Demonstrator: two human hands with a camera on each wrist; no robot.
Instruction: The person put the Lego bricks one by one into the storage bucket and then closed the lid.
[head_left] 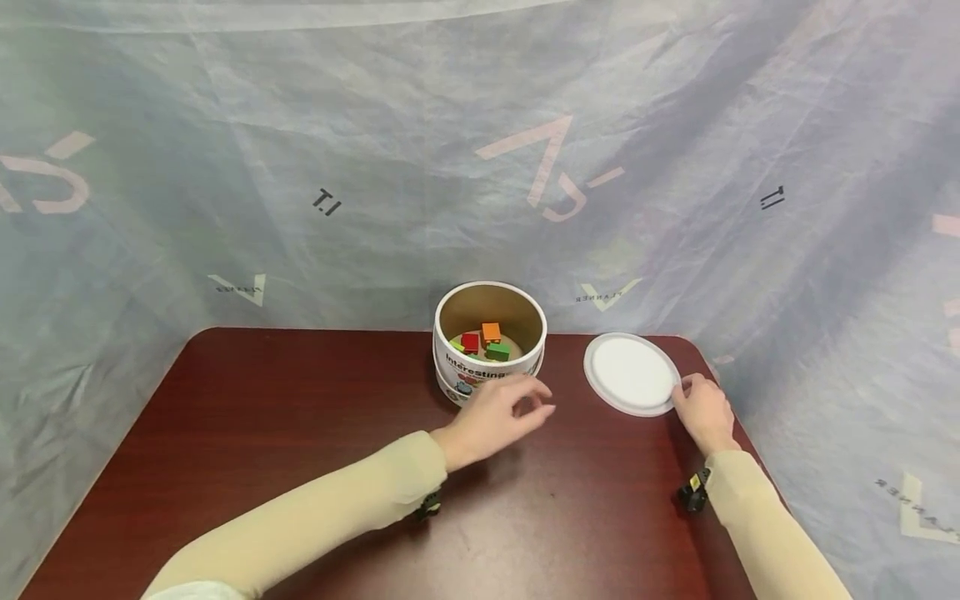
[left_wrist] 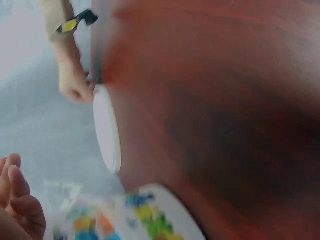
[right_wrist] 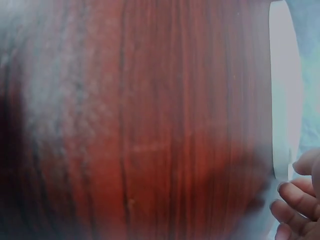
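Observation:
A round white lid [head_left: 633,373] lies at the table's right back corner. At its near right edge is my right hand [head_left: 705,412], pinching the rim between thumb and fingers; the right wrist view shows the thumb [right_wrist: 306,164] close against it. My left hand [head_left: 491,418] hovers in front of a white printed bucket [head_left: 447,373], fingers loosely curved and holding nothing. Inside the uncovered bucket are an orange block [head_left: 491,332], a red block [head_left: 470,342], a green block [head_left: 498,352] and other pieces. The left hand hides part of the bucket's lower front.
The dark red wooden table [head_left: 285,417] reaches back to a grey cloth [head_left: 375,167] with printed letters, which hangs behind and along the sides. The bucket stands near the back edge, left of the lid.

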